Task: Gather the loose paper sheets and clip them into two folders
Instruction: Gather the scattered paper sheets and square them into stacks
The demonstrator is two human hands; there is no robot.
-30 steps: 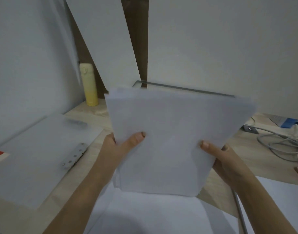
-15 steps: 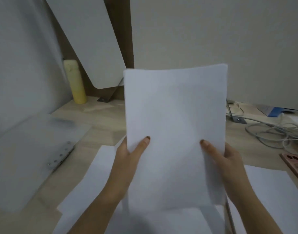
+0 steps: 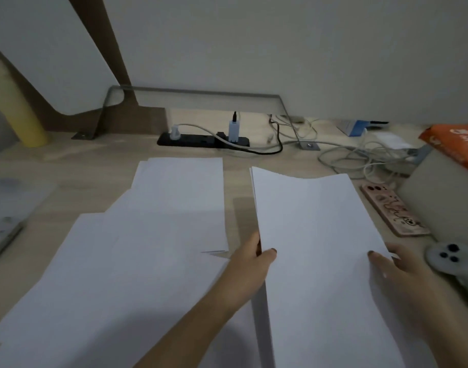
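Observation:
A stack of white paper sheets [image 3: 312, 235] lies low over the right half of the desk, held at both side edges. My left hand [image 3: 250, 257] pinches its left edge, thumb on top. My right hand [image 3: 394, 266] grips its right edge, thumb on the top sheet. Several loose white sheets [image 3: 148, 248] are spread overlapping on the desk's left half. A translucent folder [image 3: 7, 208] with a metal clip strip lies open at the far left edge, partly cut off.
A black power strip [image 3: 201, 140] and tangled cables [image 3: 360, 158] run along the back of the wooden desk [image 3: 238, 181]. A pink phone [image 3: 394, 211], a grey controller [image 3: 450, 258], a box with an orange bag and a yellow bottle [image 3: 15, 107] stand around.
The stack, held upright in front of me before, has come down and to the right, nearly flat over the desk. The view has shifted right; the folder slid to the left edge.

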